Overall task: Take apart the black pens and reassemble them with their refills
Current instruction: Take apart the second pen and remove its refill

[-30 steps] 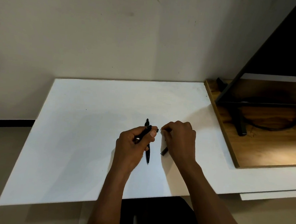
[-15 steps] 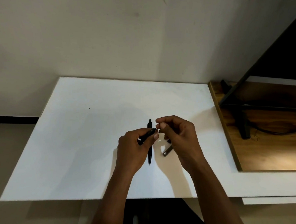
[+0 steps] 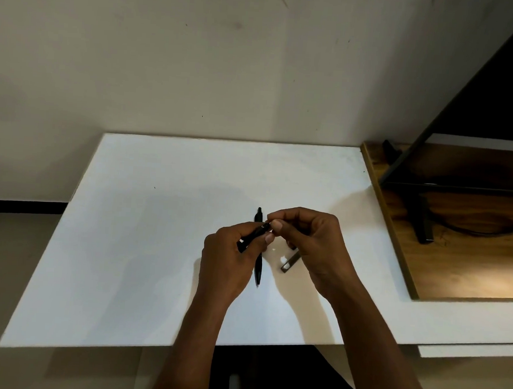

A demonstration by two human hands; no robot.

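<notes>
My left hand [image 3: 230, 259] grips a short black pen barrel [image 3: 254, 235], tilted up to the right above the white board [image 3: 156, 248]. My right hand [image 3: 312, 246] pinches its fingertips at the barrel's upper end; whatever small part sits between them is hidden. A whole black pen [image 3: 257, 269] lies on the board under my hands, pointing away from me. A dark, shiny pen piece [image 3: 290, 262] lies on the board just under my right hand.
A wooden shelf [image 3: 455, 266] adjoins the board on the right, with a black metal frame [image 3: 421, 222] and a cable on it. A plain wall stands behind the board. The floor shows on the left.
My right hand rose from the board and came to the tip of the barrel in my left hand. The dark piece under it is now uncovered. The view shifted slightly.
</notes>
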